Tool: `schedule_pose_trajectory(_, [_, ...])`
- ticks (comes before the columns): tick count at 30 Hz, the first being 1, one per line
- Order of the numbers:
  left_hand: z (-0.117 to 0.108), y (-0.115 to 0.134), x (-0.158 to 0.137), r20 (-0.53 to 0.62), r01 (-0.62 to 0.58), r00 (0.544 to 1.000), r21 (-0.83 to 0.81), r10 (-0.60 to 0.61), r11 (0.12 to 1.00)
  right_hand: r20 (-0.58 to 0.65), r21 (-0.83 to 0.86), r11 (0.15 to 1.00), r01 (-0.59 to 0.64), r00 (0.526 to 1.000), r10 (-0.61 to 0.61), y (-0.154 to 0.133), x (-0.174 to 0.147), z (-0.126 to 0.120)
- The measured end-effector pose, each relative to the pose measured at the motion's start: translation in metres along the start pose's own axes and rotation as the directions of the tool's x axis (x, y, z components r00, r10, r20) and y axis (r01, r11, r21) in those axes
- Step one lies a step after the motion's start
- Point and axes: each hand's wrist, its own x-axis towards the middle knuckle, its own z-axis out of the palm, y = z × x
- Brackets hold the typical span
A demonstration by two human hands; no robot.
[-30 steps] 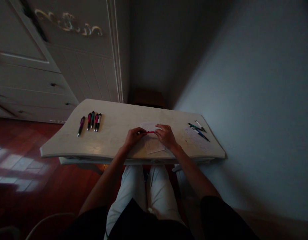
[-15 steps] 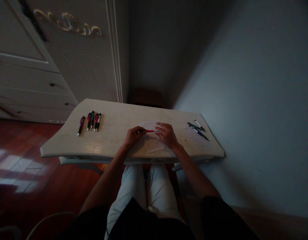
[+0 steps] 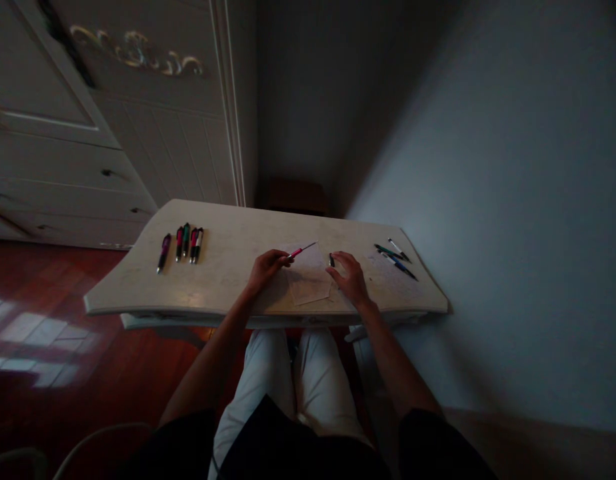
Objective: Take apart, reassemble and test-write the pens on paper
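My left hand point(image 3: 268, 269) is closed on a pink pen barrel point(image 3: 299, 253), from whose end a thin dark refill point(image 3: 309, 247) sticks out, tilted up to the right. My right hand point(image 3: 350, 277) pinches a small dark pen grip point(image 3: 331, 261) between thumb and fingers, apart from the barrel. Below and between both hands lies a sheet of paper point(image 3: 308, 287) on the white table point(image 3: 238, 233).
Several thick pens, among them a purple pen point(image 3: 163, 253) and a green pen point(image 3: 186, 239), lie at the table's left. On the right, a blue pen point(image 3: 399, 265) and others rest by a scribbled paper point(image 3: 383, 280). A wall point(image 3: 513, 233) borders the right side.
My right hand has moved right, taking the dark grip off the pink pen and baring the refill. The barrel in my left hand now tilts up to the right.
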Motion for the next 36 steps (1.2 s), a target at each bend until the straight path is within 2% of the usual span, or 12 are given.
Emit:
schedule_pose_trajectory(5, [0.001, 0.004, -0.001, 0.018, -0.003, 1.0, 0.046, 0.002, 0.999, 0.076, -0.185, 0.976, -0.114, 0.989, 0.13, 0.02, 0.007, 0.008])
schedule_pose_trajectory(11, [0.002, 0.0, 0.001, 0.028, 0.014, 0.999, 0.093, -0.017, 0.996, 0.187, -0.31, 0.942, -0.127, 0.963, 0.192, 0.029, 0.011, 0.013])
schedule_pose_trajectory(25, [0.002, -0.003, 0.001, -0.086, 0.004, 0.996, 0.286, 0.021, 0.958, 0.127, -0.366, 0.913, -0.18, 0.962, 0.24, 0.033, 0.004, 0.014])
schedule_pose_trajectory(31, [0.002, -0.005, 0.001, -0.094, 0.0, 0.995, 0.32, 0.032, 0.947, 0.064, -0.281, 0.935, -0.215, 0.968, 0.241, 0.038, -0.001, 0.014])
schedule_pose_trajectory(36, [0.001, -0.007, 0.001, -0.087, 0.005, 0.996, 0.33, 0.025, 0.944, -0.063, -0.013, 0.959, -0.283, 0.957, 0.281, 0.032, -0.009, 0.003])
